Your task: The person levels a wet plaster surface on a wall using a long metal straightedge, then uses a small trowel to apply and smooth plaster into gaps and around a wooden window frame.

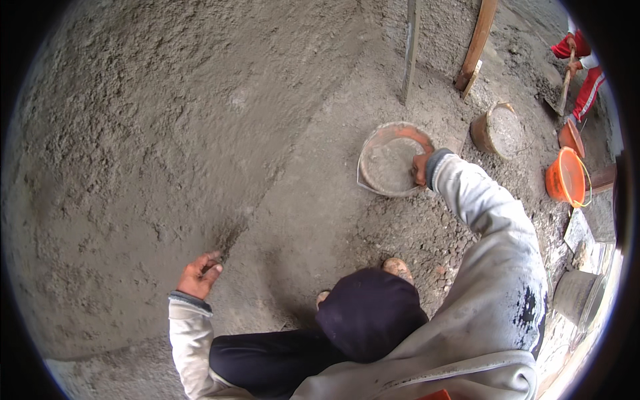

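My left hand (200, 275) is at the lower left, close to the rough grey plastered wall (153, 147). Its fingers are loosely bent and apart, and I see nothing in them. Just beyond the fingertips, a dark rough patch marks the wall. My right hand (420, 170) reaches over the near right rim of a mortar-smeared orange bucket (408, 133). Those fingers are curled closed; whatever they grip is hidden. Wet grey mortar (390, 167) lies inside the bucket, and a thin wire handle hangs along its left side.
Right of my bucket stands another bucket (481, 133) full of grey mix. Bright orange buckets (567, 177) sit farther right. Wooden posts (477, 43) rise at the back. At far right, a person in red trousers (590, 93) holds a shovel (563, 93). A grey tub (577, 293) lies lower right.
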The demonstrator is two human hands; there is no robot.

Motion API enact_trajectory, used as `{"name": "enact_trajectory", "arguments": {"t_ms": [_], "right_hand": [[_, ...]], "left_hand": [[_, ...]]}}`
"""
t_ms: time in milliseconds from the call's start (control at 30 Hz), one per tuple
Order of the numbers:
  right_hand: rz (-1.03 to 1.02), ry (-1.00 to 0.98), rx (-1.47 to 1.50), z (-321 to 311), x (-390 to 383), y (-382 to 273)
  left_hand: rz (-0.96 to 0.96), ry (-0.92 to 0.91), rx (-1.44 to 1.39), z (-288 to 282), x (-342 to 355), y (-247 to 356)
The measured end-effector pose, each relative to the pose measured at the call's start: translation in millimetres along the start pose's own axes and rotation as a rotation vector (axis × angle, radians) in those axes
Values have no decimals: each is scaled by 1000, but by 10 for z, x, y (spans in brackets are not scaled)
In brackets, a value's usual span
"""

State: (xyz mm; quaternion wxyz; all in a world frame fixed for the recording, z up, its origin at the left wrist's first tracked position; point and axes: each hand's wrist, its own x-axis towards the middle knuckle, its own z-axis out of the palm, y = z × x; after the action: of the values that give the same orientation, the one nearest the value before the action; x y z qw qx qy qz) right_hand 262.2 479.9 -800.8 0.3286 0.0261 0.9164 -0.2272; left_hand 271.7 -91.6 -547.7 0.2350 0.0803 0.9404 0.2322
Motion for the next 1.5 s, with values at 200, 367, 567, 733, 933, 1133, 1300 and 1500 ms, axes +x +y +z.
{"name": "enact_trajectory", "arguments": {"t_ms": [200,367,567,733,933,1133,1300,1500], "right_hand": [[-76,-54,1241,-38,-778,47],[-269,113,1279,125,-1024,-40],[-198,163,1606,-39,-1294,-567],[-652,622,1999,-547,-1860,-922],[-625,1936,1622,-1569,-1452,-1629],[-106,1521,275,-2397,-58,-1378],[-526,369,480,-899,-883,-1494],[-255,520,305,-270,-1216,-648]], "left_hand": [[-31,-11,103,22,38,-141],[-22,-35,116,115,147,-238],[-18,-61,151,87,163,11],[-25,-58,207,32,202,125],[-59,-29,211,28,67,78],[82,-57,92,148,219,108],[36,-61,-21,4,63,-197],[106,-53,-31,56,417,-2]]}}
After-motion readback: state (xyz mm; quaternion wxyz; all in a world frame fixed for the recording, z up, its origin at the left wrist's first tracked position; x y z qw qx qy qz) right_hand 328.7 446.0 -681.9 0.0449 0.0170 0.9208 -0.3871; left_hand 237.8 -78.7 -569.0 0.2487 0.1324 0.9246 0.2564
